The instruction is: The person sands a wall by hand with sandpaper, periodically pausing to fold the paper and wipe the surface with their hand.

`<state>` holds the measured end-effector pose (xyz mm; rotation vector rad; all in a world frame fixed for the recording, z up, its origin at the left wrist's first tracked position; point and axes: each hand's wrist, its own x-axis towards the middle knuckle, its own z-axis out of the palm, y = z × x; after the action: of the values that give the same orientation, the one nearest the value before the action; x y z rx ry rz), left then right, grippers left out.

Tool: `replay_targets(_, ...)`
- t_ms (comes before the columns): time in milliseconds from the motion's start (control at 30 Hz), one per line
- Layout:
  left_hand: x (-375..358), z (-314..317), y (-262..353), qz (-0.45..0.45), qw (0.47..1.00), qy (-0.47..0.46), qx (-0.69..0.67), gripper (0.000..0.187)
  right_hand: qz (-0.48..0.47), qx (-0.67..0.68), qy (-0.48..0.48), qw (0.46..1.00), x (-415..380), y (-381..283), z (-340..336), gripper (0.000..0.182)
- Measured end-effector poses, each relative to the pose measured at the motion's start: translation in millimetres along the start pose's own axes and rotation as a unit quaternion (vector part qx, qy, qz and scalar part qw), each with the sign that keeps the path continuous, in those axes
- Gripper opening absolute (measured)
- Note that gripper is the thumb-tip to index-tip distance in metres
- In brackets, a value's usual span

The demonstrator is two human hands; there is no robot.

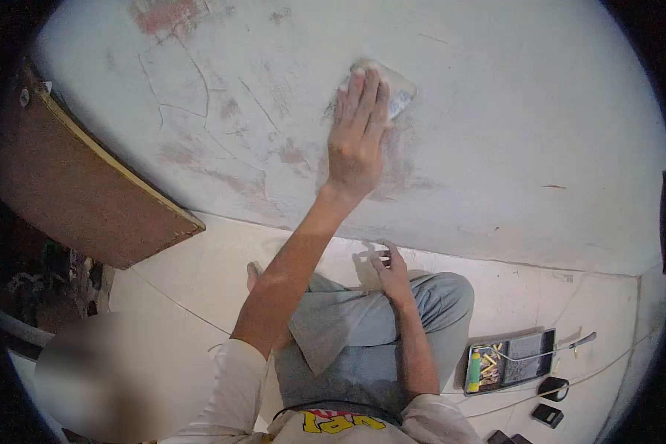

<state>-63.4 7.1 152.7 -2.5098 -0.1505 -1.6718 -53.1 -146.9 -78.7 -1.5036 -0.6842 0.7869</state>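
My left hand (357,140) is pressed against the pale wall (488,133), fingers stretched upward over a folded piece of sandpaper (401,95). Blue print shows on the sandpaper's back, to the right of my fingertips. Around it the wall has reddish worn patches, and thin cracks run to the left. My right hand (392,270) hangs over my bent leg in grey trousers (362,325), close to the wall's foot. Its fingers are loosely bent and apart, with nothing in them.
A brown wooden panel (89,189) leans in from the left. On the tiled floor at right lies a black tray (529,362) holding small brass-coloured pieces and a green tube (474,370). A black tape roll (553,388) and small black box (547,415) lie nearby.
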Motion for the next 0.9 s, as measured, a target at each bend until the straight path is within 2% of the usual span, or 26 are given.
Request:
replay_targets(100, -55, 13, -2, -0.014, 1.000, 0.001, -0.022, 0.052, -0.007, -0.058, 0.023, 0.998, -4, -14, 0, 0.039)
replay_targets(200, -146, 27, 6, -0.067, 0.993, -0.095, -0.033, 0.052, -0.010, -0.059, 0.007, 0.998, 0, -6, -1, 0.043)
replay_targets(267, -144, 24, 8, -0.082, 0.988, -0.124, -0.040, 0.052, -0.020, -0.051, 0.008, 0.998, -2, -11, -1, 0.042)
replay_targets(333, -129, 25, 3, -0.086, 0.992, -0.084, -0.034, 0.052, -0.020, -0.060, 0.021, 0.998, -1, -4, -1, 0.042)
replay_targets(467, -7, 2, -2, -0.054, 0.997, 0.059, -0.019, 0.047, -0.021, -0.041, 0.003, 0.999, -3, -9, -2, 0.041)
replay_targets(533, 5, 2, -6, -0.055, 0.997, 0.060, -0.001, 0.047, 0.014, -0.054, 0.004, 0.998, -5, -22, -2, 0.042)
replay_targets(567, 7, 1, -6, -0.054, 0.996, 0.065, 0.014, 0.048, 0.000, -0.049, -0.002, 0.999, -3, -16, -3, 0.041)
replay_targets(633, -24, 4, -7, -0.055, 0.997, 0.049, -0.010, 0.048, -0.006, -0.050, -0.001, 0.999, -1, -7, -2, 0.040)
replay_targets(733, -118, 26, -5, -0.074, 0.996, -0.022, -0.036, 0.048, -0.025, -0.061, 0.011, 0.998, -3, -10, -2, 0.040)
replay_targets(800, -157, 24, 6, -0.113, 0.983, -0.138, -0.044, 0.049, -0.037, -0.073, 0.018, 0.997, -5, -11, -2, 0.041)
replay_targets(900, -127, 20, 7, -0.110, 0.991, -0.076, -0.024, 0.047, -0.023, -0.072, 0.013, 0.997, -3, -11, -3, 0.042)
